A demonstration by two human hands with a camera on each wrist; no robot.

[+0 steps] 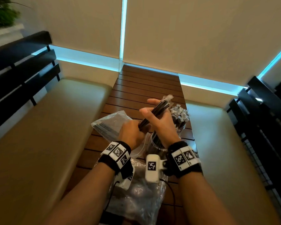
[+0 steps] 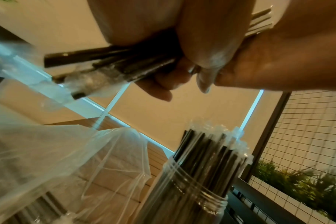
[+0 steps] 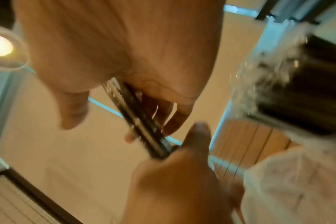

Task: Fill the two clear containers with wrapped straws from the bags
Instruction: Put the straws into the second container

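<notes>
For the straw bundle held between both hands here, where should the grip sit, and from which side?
Grip the straw bundle around its dark mid-length from the side, as the right hand does: it is long and thin, and its crinkly wrapper ends look too flimsy to hold. The left hand grips the lower end.

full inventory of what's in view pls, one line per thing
wrapped straws in hand: small bundle, black in clear wrap, held above the table by both hands
clear containers: two, packed with black straws, one behind the right hand, one under it
straw bags: at least two, clear plastic, one flat left of the hands, one crumpled near the wrists
table: one, brown slatted wood, centre
benches: two, beige seats with black slatted backs, either side
blinds: beige, behind the table
plants: green, far left and right
left hand: grips the bundle's near end
right hand: holds its middle
</notes>
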